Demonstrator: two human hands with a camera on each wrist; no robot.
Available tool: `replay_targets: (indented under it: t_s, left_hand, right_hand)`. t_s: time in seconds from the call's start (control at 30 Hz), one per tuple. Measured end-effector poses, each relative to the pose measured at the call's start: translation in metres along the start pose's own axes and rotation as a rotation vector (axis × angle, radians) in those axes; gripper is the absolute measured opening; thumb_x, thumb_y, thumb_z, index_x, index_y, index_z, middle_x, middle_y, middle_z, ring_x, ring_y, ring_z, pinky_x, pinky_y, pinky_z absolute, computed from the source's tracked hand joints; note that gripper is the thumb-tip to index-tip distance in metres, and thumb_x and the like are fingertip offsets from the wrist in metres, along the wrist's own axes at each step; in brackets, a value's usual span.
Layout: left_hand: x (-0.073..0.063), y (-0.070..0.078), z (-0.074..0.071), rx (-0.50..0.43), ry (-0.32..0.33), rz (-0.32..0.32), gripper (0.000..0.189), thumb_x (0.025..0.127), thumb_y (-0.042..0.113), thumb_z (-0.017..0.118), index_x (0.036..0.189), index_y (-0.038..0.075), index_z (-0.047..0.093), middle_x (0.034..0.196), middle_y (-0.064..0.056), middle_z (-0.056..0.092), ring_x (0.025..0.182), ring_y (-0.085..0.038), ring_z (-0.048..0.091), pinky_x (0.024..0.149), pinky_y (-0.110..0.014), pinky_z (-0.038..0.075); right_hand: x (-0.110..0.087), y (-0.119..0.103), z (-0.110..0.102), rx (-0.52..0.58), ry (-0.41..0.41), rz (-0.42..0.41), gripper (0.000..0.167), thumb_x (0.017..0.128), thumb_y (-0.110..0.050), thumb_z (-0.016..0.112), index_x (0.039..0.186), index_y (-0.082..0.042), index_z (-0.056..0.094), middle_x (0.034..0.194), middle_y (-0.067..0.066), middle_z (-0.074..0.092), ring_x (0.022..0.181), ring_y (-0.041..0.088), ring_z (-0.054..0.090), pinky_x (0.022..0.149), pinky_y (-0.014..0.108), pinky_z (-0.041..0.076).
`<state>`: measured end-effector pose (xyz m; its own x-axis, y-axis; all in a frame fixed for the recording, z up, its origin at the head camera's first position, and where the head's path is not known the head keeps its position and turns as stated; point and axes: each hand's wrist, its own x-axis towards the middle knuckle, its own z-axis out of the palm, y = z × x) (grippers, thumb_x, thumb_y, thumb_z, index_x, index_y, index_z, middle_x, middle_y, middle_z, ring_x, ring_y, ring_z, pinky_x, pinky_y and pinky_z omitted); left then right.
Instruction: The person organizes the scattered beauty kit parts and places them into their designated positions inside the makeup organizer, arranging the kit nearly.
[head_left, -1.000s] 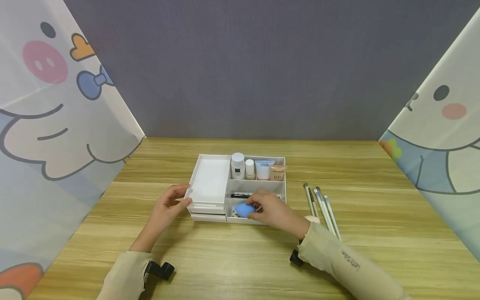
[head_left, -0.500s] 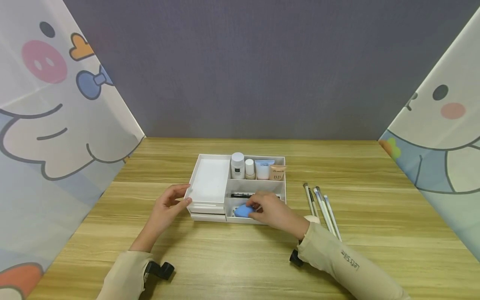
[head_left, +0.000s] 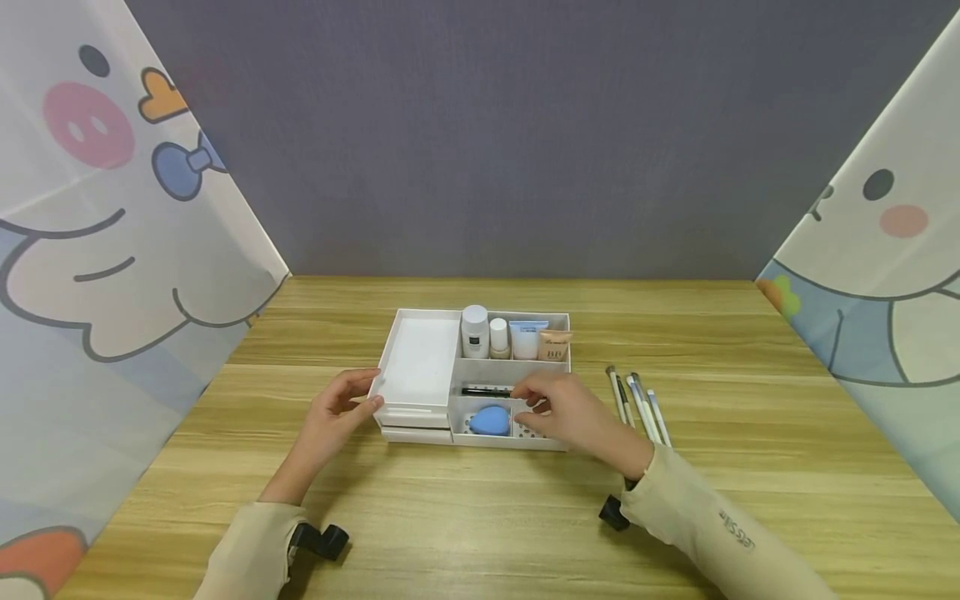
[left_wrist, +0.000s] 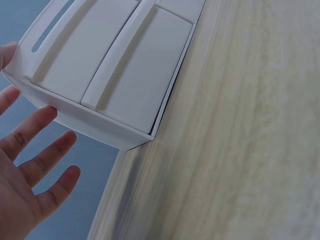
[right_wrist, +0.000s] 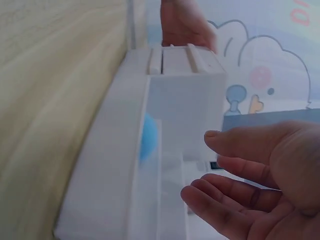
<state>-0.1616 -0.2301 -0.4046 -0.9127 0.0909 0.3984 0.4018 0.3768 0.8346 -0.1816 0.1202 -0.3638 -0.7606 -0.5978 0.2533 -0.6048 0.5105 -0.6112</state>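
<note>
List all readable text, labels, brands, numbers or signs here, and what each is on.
"BB": tan tube; the script above it is too small.
"LetsSli…": right sleeve, upside down, ending unclear.
White bottle: dark label, too small to read.
Blue-and-white tube: print too small.
Backdrop: pink letters, blurred and cut off, can't read.

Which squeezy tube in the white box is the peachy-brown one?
The BB tube, at the right end of the back row. The other tube, just left of it, is blue and white.
</note>
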Motion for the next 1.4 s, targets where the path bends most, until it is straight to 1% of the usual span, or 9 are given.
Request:
replay_targets:
  t_s: [0.17,0.37,0.5,0.6,0.7,0.87,1.1,1.3,1.4]
  left_hand:
    - [0.000,-0.001,0.000,-0.003,0.001,-0.003,0.032,0.092,-0.003,0.066,0.124,-0.003,0.060,0.117,0.020,0.061,0.104,0.004,0.058,0.080,-0.021,0.047]
    - [0.000,0.000,-0.001,0.001,-0.001,-0.003,0.032,0.092,-0.003,0.066,0.124,-0.003,0.060,0.116,0.020,0.061,0.104,0.003,0.058,0.081,-0.021,0.047]
    - [0.000,0.001,-0.001,-0.004,-0.001,-0.001,0.032,0.092,-0.003,0.066,0.124,-0.002,0.060,0.116,0.016,0.062,0.103,0.002,0.058,0.080,-0.022,0.047]
    - [0.000,0.001,0.000,-0.013,-0.001,0.003,0.032,0.092,-0.003,0.066,0.124,-0.003,0.060,0.115,0.014,0.063,0.102,0.002,0.059,0.080,-0.022,0.047]
    - [0.000,0.001,0.000,-0.020,-0.002,0.009,0.032,0.092,-0.004,0.065,0.123,-0.003,0.060,0.116,0.015,0.063,0.103,0.002,0.059,0.079,-0.022,0.048]
    - [0.000,0.001,0.000,-0.018,-0.005,0.018,0.032,0.092,-0.004,0.065,0.124,-0.003,0.060,0.118,0.016,0.062,0.104,0.002,0.058,0.079,-0.022,0.048]
    - [0.000,0.001,-0.001,-0.009,-0.008,0.008,0.032,0.093,-0.003,0.065,0.124,-0.001,0.061,0.118,0.010,0.063,0.104,0.002,0.058,0.080,-0.022,0.048]
    - [0.000,0.001,-0.001,-0.010,-0.008,-0.001,0.032,0.093,-0.002,0.066,0.124,-0.001,0.061,0.119,0.010,0.063,0.105,0.001,0.058,0.080,-0.022,0.048]
    - [0.000,0.002,0.000,-0.013,-0.006,0.003,0.032,0.093,-0.003,0.066,0.124,-0.001,0.061,0.119,0.010,0.063,0.104,0.002,0.058,0.080,-0.021,0.048]
  right_hand:
    - [-0.007,-0.001,-0.014,-0.006,0.017,0.051,0.020,0.087,-0.006,0.076,0.106,-0.002,0.070,0.102,0.008,0.068,0.089,0.024,0.066,0.076,0.029,0.056]
    - [-0.015,0.001,-0.029,-0.036,0.096,0.035,0.018,0.085,-0.003,0.077,0.101,-0.001,0.070,0.095,0.008,0.069,0.081,0.019,0.066,0.071,0.033,0.058]
    - [-0.023,0.005,-0.036,-0.072,0.138,0.057,0.020,0.083,-0.004,0.079,0.100,0.000,0.070,0.092,0.009,0.070,0.078,0.016,0.065,0.068,0.030,0.057]
    - [-0.028,0.011,-0.041,-0.090,0.157,0.077,0.019,0.082,-0.004,0.080,0.098,0.000,0.071,0.086,0.005,0.069,0.075,0.013,0.063,0.066,0.027,0.056]
    - [-0.034,0.015,-0.045,-0.114,0.163,0.098,0.017,0.082,-0.005,0.080,0.096,-0.001,0.070,0.083,0.001,0.067,0.074,0.012,0.062,0.066,0.027,0.055]
    - [-0.044,0.021,-0.051,-0.179,0.149,0.144,0.017,0.083,-0.010,0.080,0.094,-0.004,0.069,0.078,-0.005,0.061,0.069,0.008,0.057,0.062,0.027,0.052]
    - [-0.057,0.030,-0.053,-0.234,0.121,0.187,0.018,0.083,-0.013,0.081,0.091,-0.003,0.067,0.068,-0.008,0.053,0.060,0.005,0.047,0.054,0.025,0.044]
    - [-0.067,0.037,-0.051,-0.264,0.050,0.236,0.027,0.085,-0.023,0.080,0.096,-0.001,0.069,0.063,-0.008,0.048,0.052,0.004,0.040,0.048,0.024,0.038]
    - [-0.071,0.040,-0.049,-0.269,0.015,0.292,0.034,0.085,-0.029,0.080,0.099,0.000,0.069,0.063,-0.007,0.050,0.050,0.005,0.041,0.047,0.025,0.038]
